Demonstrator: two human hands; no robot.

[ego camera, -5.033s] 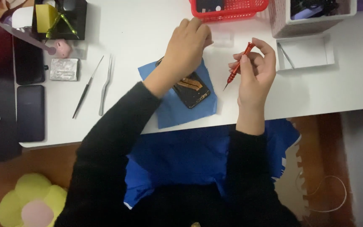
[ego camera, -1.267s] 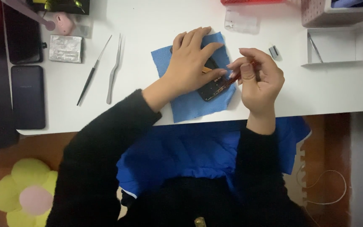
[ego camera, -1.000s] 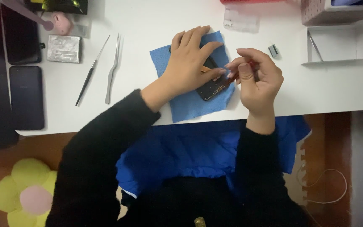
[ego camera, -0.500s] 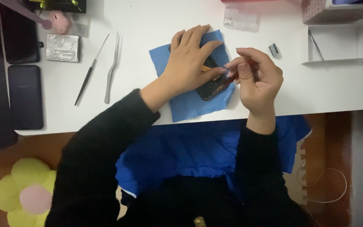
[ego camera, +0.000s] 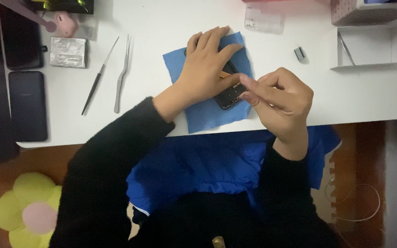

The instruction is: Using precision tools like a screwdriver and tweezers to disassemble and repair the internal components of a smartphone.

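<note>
A dark, opened phone (ego camera: 228, 94) lies flat and slantwise on the blue cloth (ego camera: 207, 115), toward the cloth's right edge. Orange flex strips show inside it; hands cover most of it.

Right hand lowered to the device

The right hand (ego camera: 279, 98), earlier raised with a red screwdriver, now pinches at the dark phone part (ego camera: 229, 89).

White table (ego camera: 161, 18) bears a blue cloth (ego camera: 207, 115) under the hands, tweezers (ego camera: 122, 73) and dark phones (ego camera: 27, 105) leftward.
</note>
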